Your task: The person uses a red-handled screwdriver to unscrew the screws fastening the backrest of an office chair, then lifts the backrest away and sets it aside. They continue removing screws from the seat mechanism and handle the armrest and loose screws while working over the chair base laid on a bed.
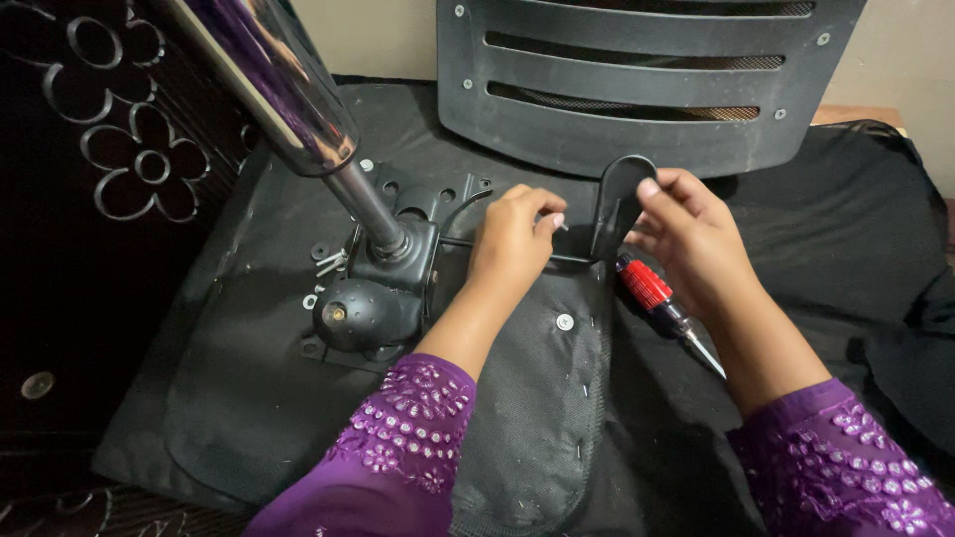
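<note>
On chair base | left hand pinches screw | right hand grips black lever

2 hands, 1 screwdriver, 1 chair backrest, 1 chrome gas cylinder.

Screwdriver right of chair mechanism

dim indoor light, glare on chrome pole, dark fabric swallows detail, sharp focus
</note>
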`<state>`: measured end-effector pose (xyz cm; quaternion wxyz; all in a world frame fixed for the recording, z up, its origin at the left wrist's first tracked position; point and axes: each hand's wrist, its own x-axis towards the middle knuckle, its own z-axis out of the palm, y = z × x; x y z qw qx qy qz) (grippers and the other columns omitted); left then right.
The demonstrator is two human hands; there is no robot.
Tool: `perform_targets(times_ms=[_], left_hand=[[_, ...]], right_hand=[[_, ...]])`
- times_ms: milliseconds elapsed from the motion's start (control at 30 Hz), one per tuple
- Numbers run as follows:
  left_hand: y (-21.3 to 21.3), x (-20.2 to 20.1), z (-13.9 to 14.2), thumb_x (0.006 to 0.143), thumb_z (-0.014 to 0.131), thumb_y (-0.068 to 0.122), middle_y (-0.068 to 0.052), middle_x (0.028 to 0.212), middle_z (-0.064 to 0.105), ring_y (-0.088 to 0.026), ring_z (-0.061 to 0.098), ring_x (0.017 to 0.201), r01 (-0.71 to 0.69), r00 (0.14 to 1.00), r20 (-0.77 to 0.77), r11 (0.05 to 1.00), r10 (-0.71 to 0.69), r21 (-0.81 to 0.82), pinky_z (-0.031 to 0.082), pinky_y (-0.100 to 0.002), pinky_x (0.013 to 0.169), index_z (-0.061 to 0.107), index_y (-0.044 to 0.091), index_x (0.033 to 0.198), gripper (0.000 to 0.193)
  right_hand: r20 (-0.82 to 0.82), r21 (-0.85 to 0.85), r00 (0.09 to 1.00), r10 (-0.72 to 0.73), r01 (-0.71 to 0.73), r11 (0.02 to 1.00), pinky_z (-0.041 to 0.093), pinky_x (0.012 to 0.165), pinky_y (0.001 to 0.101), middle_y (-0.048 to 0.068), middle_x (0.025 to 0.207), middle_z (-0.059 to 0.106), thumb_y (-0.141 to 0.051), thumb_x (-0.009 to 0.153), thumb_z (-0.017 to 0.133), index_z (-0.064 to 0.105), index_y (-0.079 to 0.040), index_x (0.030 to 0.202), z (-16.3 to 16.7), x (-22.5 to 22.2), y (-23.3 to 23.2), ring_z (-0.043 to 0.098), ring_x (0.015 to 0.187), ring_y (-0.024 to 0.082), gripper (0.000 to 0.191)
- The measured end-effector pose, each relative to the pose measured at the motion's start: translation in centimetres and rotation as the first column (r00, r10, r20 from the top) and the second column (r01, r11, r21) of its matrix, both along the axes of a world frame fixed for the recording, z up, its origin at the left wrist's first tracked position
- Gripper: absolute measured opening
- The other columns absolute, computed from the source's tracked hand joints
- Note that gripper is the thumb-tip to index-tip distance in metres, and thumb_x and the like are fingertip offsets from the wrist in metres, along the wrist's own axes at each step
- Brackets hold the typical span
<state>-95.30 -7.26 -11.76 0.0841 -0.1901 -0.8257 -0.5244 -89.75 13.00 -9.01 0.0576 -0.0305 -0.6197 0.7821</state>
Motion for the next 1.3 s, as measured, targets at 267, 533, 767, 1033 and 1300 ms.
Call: perform_targets(times_ms=[267,533,767,1033,1300], left_hand=[[-0.2,2.5,0.6,0.091,0.07,0.016,-0.007,0.105,0.07,-0.033,0.07,0.095,0.05,0.994,-0.089,0.994,-0.059,-0.099,0.055,-0.043,0.079,0.074,0.013,0.102,0.012],[-0.3,2.1,0.6,0.09,0.07,0.015,-0.007,0.104,0.07,-0.032,0.07,0.095,0.049,0.996,-0.068,0.992,-0.057,-0.117,0.056,-0.042,0.08,0.074,0.012,0.101,0.012],[1.3,0.7,0.1,0.085,0.074,0.014,-0.009,0.099,0.073,-0.03,0.072,0.09,0.055,0.998,0.006,0.995,-0.055,-0.085,0.056,-0.04,0.077,0.076,0.009,0.097,0.013],[5.7,-1.7,-0.2,0.081,0.073,0.003,-0.017,0.093,0.078,-0.027,0.078,0.086,0.17,0.983,0.06,0.984,-0.173,0.059,0.06,-0.035,0.077,0.076,0.002,0.098,0.017],[8.7,-2.5,0.0,0.078,0.072,-0.003,-0.019,0.09,0.077,-0.029,0.078,0.086,0.138,0.988,0.074,0.99,-0.135,-0.035,0.06,-0.036,0.078,0.078,0.0,0.094,0.017]], right_hand=[[0.014,0.35,0.988,-0.156,0.141,0.926,0.058,0.056,0.0274,0.001,0.092,0.066,-0.015,0.102,0.059,0.064,-0.01,0.127,1.7,-1.7,-0.6,0.062,0.067,0.009,0.027],[0.08,0.333,0.985,-0.152,0.117,0.936,0.06,0.057,0.0303,0.002,0.092,0.068,-0.015,0.101,0.058,0.067,-0.005,0.123,1.2,-3.2,-0.2,0.065,0.067,0.011,0.026],[0.07,0.179,0.995,0.067,-0.078,0.981,0.059,0.072,0.0324,0.008,0.098,0.07,-0.015,0.105,0.061,0.069,0.001,0.121,2.8,-2.2,2.6,0.067,0.08,0.014,0.024],[0.033,0.469,0.983,0.181,-0.175,0.866,0.058,0.093,0.0345,0.012,0.117,0.075,-0.007,0.097,0.059,0.069,0.002,0.128,6.0,-1.1,5.3,0.072,0.104,0.021,0.035],[0.056,0.52,0.985,0.161,-0.166,0.838,0.056,0.095,0.0326,0.009,0.115,0.076,-0.006,0.094,0.059,0.07,-0.001,0.128,7.3,-0.9,7.5,0.072,0.105,0.018,0.036]])
